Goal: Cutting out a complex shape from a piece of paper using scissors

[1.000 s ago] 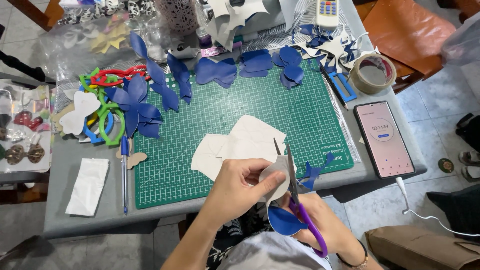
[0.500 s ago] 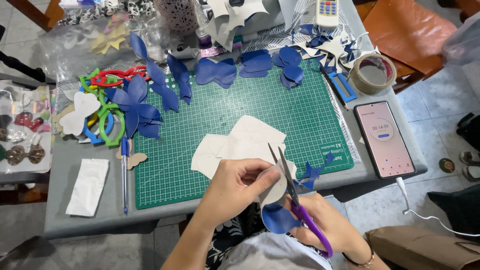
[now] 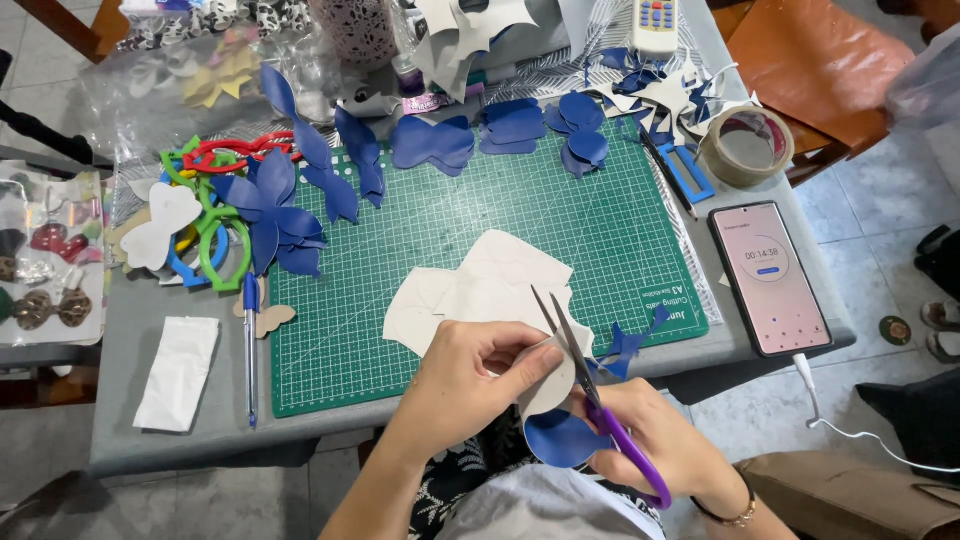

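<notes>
Your left hand (image 3: 480, 375) pinches a curved piece of blue sheet (image 3: 555, 400), pale on its back, just off the near edge of the bench (image 3: 160, 455) and over your lap. Your right hand (image 3: 650, 440) is closed through the purple handles of the scissors (image 3: 580, 385), whose blades stand slightly apart with the sheet between them.

To cut this well, feed the curve by turning the sheet with your left hand rather than twisting the scissors. Keep your left thumb and fingers clear of the blade line; they sit close to it now. Cut with the part of the blades near the pivot and do not snap the tips shut, since that is likely to leave nicks on a rounded edge. The loose blue offcut (image 3: 628, 342) lies just beside the blades on the corner of the green cutting mat (image 3: 440, 210); it could catch, so keep the work away from it.

As for containers, few show. A perforated pot (image 3: 355, 30) stands at the far edge, but what it holds is hidden. Clear plastic bags (image 3: 180, 80) at the far left hold small cut shapes. A clear packet (image 3: 45, 255) at the left edge shows small bow-like ornaments. The roll of tape (image 3: 748, 145) has nothing in its core.
</notes>
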